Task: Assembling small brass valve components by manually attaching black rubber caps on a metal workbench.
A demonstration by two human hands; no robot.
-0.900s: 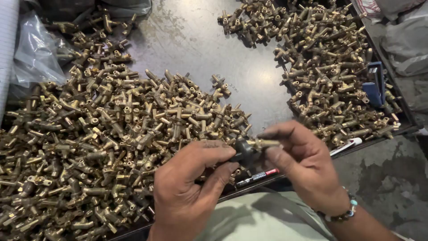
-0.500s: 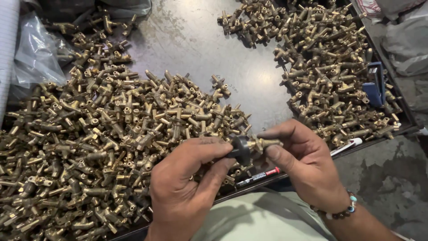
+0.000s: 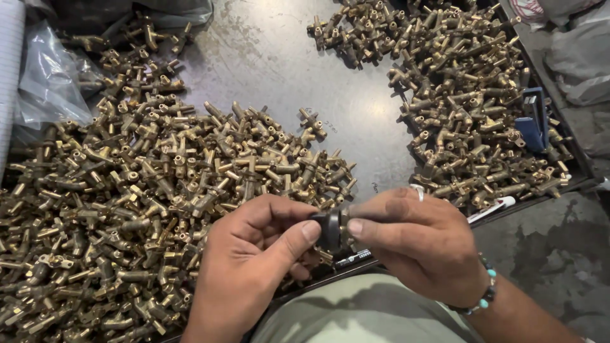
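Both my hands have shifted closer together since before: left hand (image 3: 251, 267) and right hand (image 3: 416, 244) pinch a small black round knob on a brass fitting (image 3: 332, 230) between fingertips, above the big heap of brass T-shaped fittings (image 3: 146, 209) on the grey metal tray (image 3: 279, 70).

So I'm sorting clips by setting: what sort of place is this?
Probably a small workshop assembling metal parts: heaps of brass fittings cover a worn metal table, and both hands work one black-capped piece.
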